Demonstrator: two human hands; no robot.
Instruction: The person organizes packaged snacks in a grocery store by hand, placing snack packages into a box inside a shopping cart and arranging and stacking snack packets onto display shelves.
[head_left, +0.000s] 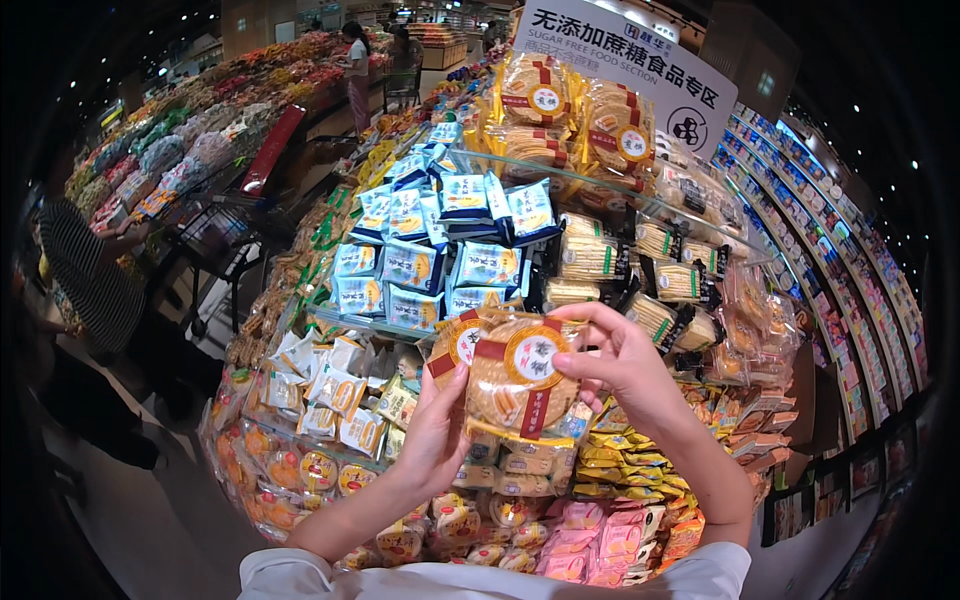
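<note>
In front of my chest, both hands hold clear packets of round, thin pancake biscuits with red bands and round labels. My right hand (634, 367) pinches the front packet (499, 394) at its right side, thumb on the face. Partly behind it, at the left, is a second packet (450, 345). The thumb of my left hand (441, 427) lies over that one's lower part, its fingers hidden behind. The two packets overlap. Similar pancake biscuit packets (536, 90) stand on the top shelf of the display, beyond my hands.
Blue snack packets (412, 266) and biscuit stick packs (592, 255) fill the glass-edged shelf (375, 324). White packets (337, 386) and pink packets (574, 540) lie lower. A printed sign (637, 67) rises behind. At left are a shopping cart (217, 225) and a person in stripes (90, 277).
</note>
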